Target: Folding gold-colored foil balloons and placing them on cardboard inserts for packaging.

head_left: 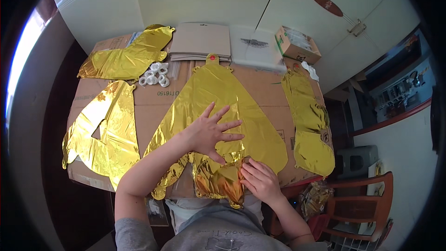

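A large gold foil balloon (pixel 260 132), flat and roughly triangular, lies across the middle of the cardboard-topped table. On it rests my left hand (pixel 206 135), palm down with the fingers spread, holding nothing. A crumpled, folded part of gold foil (pixel 218 176) bunches up at the near edge, close to my body. My right hand (pixel 261 180) is closed on the right side of this crumpled foil, its fingers close together. Whether the crumpled foil belongs to the large balloon or is a separate one, I cannot tell.
Other flat gold foil balloons lie at the left (pixel 111 135), far left (pixel 125 58) and right (pixel 309 125). White ribbon rolls (pixel 155 73) sit beside stacked cardboard sheets (pixel 200 42). A small open box (pixel 297 45) stands at the back right. A wooden chair (pixel 360 204) is at the lower right.
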Demonstrator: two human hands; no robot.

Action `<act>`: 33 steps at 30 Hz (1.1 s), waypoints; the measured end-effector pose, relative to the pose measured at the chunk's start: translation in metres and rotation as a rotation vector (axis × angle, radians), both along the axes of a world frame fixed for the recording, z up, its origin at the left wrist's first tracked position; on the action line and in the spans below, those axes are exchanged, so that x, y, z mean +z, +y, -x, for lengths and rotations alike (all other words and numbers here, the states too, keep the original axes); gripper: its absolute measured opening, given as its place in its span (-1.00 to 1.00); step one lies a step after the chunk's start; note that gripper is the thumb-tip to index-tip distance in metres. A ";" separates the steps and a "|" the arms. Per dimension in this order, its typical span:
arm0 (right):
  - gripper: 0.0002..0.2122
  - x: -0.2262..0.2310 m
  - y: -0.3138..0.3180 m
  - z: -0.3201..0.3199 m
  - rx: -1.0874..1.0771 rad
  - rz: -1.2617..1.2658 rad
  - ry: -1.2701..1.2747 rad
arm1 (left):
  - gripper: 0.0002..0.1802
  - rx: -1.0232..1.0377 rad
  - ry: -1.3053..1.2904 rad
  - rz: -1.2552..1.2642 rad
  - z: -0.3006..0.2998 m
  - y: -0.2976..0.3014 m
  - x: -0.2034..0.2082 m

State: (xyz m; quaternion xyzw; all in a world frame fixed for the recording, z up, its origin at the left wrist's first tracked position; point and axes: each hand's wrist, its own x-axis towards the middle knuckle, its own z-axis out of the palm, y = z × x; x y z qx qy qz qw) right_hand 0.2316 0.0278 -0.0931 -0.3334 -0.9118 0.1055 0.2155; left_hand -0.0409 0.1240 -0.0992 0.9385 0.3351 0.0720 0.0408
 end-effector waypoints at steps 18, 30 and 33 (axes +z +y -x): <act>-0.72 0.015 0.020 -0.005 0.099 0.103 -0.141 | -0.07 -0.015 0.009 -0.024 0.000 0.000 0.003; -0.71 0.023 0.031 -0.002 0.128 0.083 -0.120 | 0.07 0.150 0.055 0.052 -0.024 -0.024 0.008; -0.72 0.003 0.032 -0.001 0.070 -0.041 -0.047 | 0.11 0.163 0.030 0.048 -0.023 -0.029 0.004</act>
